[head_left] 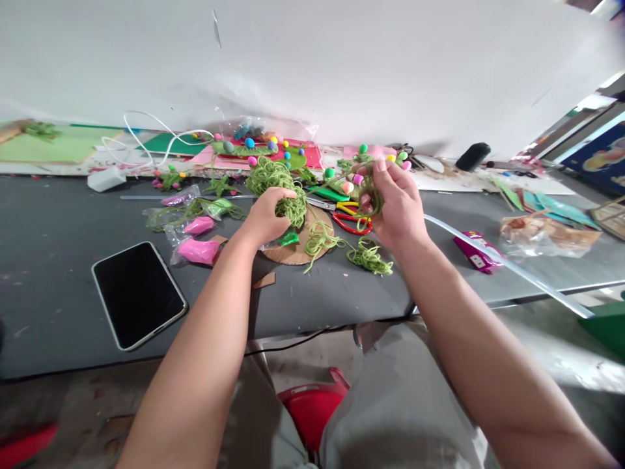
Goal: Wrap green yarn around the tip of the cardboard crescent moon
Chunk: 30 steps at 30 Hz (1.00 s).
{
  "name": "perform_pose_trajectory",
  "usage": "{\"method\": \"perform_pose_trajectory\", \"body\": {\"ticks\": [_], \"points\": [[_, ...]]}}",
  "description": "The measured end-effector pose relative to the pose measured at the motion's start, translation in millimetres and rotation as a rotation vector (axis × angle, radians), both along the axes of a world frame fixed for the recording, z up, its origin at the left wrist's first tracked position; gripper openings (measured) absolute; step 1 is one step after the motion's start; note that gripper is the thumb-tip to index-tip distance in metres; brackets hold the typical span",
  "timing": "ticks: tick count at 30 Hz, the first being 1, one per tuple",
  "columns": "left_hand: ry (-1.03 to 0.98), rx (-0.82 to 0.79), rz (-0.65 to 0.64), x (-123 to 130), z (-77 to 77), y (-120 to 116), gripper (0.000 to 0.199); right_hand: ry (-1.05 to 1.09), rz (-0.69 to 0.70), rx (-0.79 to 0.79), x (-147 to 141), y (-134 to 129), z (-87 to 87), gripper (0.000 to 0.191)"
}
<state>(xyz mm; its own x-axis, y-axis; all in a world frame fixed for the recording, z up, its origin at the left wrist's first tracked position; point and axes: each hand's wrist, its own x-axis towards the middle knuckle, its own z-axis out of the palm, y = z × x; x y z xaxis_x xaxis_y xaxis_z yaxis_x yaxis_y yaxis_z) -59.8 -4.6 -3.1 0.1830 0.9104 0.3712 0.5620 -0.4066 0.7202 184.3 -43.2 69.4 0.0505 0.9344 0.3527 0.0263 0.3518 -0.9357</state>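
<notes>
My left hand is curled around the side of a big bundle of green yarn, thumb and fingers gripping it above the round cardboard on the grey table. With my right hand I pinch some yarn strands between thumb and fingers, loops hanging below; from here I can't tell exactly how many. A loose tangle lies partly on the cardboard, and a small yarn clump sits on the table just right of it. Between my hands I see scissors with red handles. Pink packets and a tablet lie to my left.
</notes>
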Motion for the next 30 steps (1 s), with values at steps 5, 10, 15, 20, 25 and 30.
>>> {"method": "perform_pose_trajectory", "body": {"ticks": [5,10,15,20,25,30], "points": [[0.045,0.102,0.073,3,-0.7,0,0.031,-0.053,0.046,0.007,-7,-12,5.9,0.046],[0.009,0.163,0.134,6,-0.8,0,0.017,-0.207,0.113,0.034,-12,-16,1.7,0.044],[-0.042,0.170,0.167,9,-3.0,0,0.015,-0.460,0.025,0.090,-12,-6,-17.8,0.034],[-0.097,0.196,0.174,14,-1.8,-2,0.018,-0.601,0.004,0.080,-15,-4,-25.9,0.031],[-0.059,0.209,0.227,16,-1.9,-3,0.017,-0.659,0.156,0.070,-20,-11,-25.3,0.038],[0.040,0.259,0.287,14,-6.1,-3,0.042,-0.645,0.238,0.053,-21,-16,-20.4,0.038]]}}
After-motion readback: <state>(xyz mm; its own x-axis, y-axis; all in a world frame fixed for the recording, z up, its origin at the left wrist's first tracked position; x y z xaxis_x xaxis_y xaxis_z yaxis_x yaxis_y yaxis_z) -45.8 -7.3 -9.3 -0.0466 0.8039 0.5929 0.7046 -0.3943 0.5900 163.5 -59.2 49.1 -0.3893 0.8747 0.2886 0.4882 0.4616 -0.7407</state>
